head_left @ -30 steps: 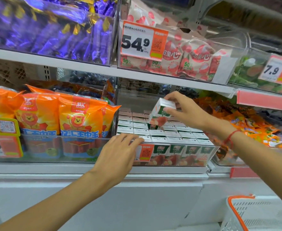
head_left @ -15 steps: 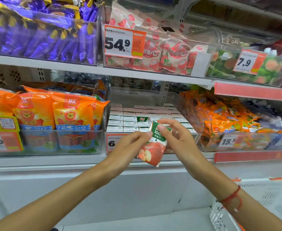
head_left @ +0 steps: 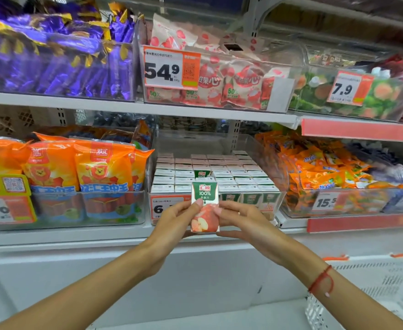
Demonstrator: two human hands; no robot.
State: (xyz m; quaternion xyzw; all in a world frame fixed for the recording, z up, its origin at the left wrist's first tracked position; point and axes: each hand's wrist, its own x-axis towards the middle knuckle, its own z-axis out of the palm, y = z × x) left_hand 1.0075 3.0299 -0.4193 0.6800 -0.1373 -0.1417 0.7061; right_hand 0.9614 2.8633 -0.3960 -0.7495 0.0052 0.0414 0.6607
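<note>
A small apple juice carton (head_left: 204, 203), green and white on top with a red apple below, stands upright in front of the shelf. My left hand (head_left: 175, 222) pinches its left side and my right hand (head_left: 239, 221) pinches its right side, thumbs on the front face. Behind it, a clear bin (head_left: 255, 148) on the lower shelf holds several rows of the same cartons (head_left: 233, 177), with one gap in the rows.
Orange sausage bags (head_left: 76, 170) fill the bin at left, orange candy packs (head_left: 319, 167) the bin at right. The upper shelf carries purple sweets (head_left: 59, 60) and pink snack bags (head_left: 231, 82). A white shopping basket (head_left: 372, 291) with orange trim stands at lower right.
My right hand lifted the carton out of the bin and brought it toward me. My left hand left the bin's edge and took the carton's other side; it now stands upright and facing me.
</note>
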